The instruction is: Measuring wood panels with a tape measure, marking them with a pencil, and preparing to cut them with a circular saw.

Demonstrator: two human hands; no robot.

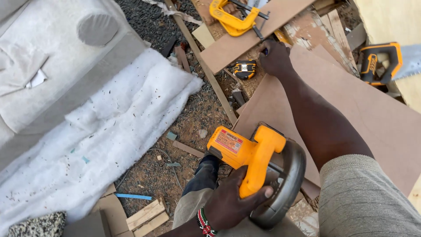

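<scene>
Left hand (228,204) gripping yellow circular saw (256,169) lower centre; right hand (274,57) pinching pencil, marking brown board (351,105). Cut looks next, needs a visible line.

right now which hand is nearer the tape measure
Right. The right hand rests on the brown board just beside the tape measure; the left hand is far below, gripping the yellow circular saw.
</scene>
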